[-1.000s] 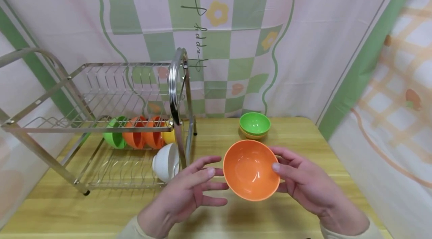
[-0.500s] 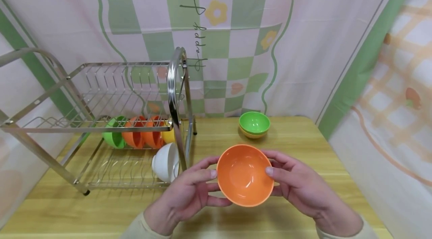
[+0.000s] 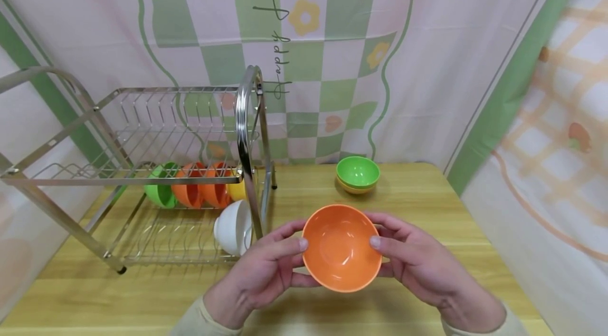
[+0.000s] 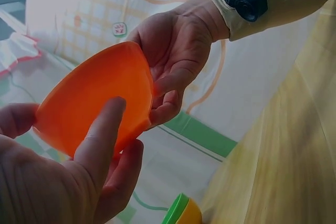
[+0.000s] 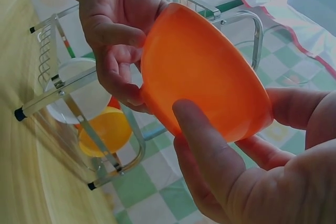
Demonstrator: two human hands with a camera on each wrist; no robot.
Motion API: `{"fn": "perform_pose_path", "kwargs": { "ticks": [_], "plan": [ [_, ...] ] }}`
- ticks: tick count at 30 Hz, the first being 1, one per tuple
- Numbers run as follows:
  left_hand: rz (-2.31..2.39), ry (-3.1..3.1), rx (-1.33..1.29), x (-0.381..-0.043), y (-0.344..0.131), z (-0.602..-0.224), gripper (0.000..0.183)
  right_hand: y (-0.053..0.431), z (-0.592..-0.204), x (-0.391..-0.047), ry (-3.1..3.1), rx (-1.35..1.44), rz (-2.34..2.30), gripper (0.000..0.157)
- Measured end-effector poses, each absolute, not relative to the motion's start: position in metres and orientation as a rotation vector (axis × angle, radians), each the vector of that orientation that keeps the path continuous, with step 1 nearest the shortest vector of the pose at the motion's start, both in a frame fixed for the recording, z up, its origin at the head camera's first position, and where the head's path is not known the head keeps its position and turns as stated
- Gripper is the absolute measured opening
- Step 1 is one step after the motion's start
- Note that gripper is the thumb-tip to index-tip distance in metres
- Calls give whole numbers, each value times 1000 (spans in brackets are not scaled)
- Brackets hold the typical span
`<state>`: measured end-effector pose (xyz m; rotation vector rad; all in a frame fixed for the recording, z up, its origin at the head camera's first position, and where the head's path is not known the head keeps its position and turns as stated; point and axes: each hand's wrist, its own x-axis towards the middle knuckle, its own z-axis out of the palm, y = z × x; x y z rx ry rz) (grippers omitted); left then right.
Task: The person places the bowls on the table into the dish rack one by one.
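**Orange bowl [image 3: 342,249] up in a two-handed grip!**

Starting at the far left, it's the two-tier metal rack [image 3: 142,182], planted on the wooden table [image 3: 157,294]. Down on its lower tier, a green bowl [image 3: 160,193] leads the row, tipped on its side, then two more orange bowls [image 3: 190,196], then a yellow bowl [image 3: 237,192] half hidden behind the rack's post. Nearer the wearer on that same tier, there's a white bowl [image 3: 230,228], tilted too.

Moving across, in comes the left hand [image 3: 271,267], gripping the orange bowl by its left side: thumb at the rim, fingers curled round the outside. And there's the bowl itself, in mid-air above the table near the wearer, tilted so its glossy hollow faces the head camera! Beyond it, on the table, a light-green bowl [image 3: 358,172] sits nested in a yellow-orange bowl [image 3: 356,189], both upright, with the printed backdrop [image 3: 427,61] behind them.

On to the right hand [image 3: 418,257], matching the other: thumb on the rim, fingers bent behind the wall, a firm hold. The left wrist view picks out a dark device [image 4: 245,2] strapped over its sleeve [image 4: 283,6]. Far right, a cloth with orange checks [image 3: 546,156] closes the scene.
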<state>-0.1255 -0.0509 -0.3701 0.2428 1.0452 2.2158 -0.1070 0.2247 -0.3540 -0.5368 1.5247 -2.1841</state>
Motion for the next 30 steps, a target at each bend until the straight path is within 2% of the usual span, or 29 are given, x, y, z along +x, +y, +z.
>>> {"fn": "perform_pose_path", "kwargs": {
  "ticks": [10,17,22,27,30],
  "plan": [
    [2212,1059,276,-127,-53,-371,55,223,-355,-109,1481,-534,-2188,41],
    [2198,1077,304,-125,-58,-372,47,223,-356,-110,1472,-584,-2173,41],
    [2177,1210,318,-119,-68,-368,47,225,-355,-114,1512,-616,-2160,42],
    [2122,1456,344,-110,-92,-363,50,224,-352,-120,1747,-485,-2145,39],
    [2044,1612,394,-106,-114,-360,49,218,-352,-125,1910,-359,-2123,47]
  ]
}}
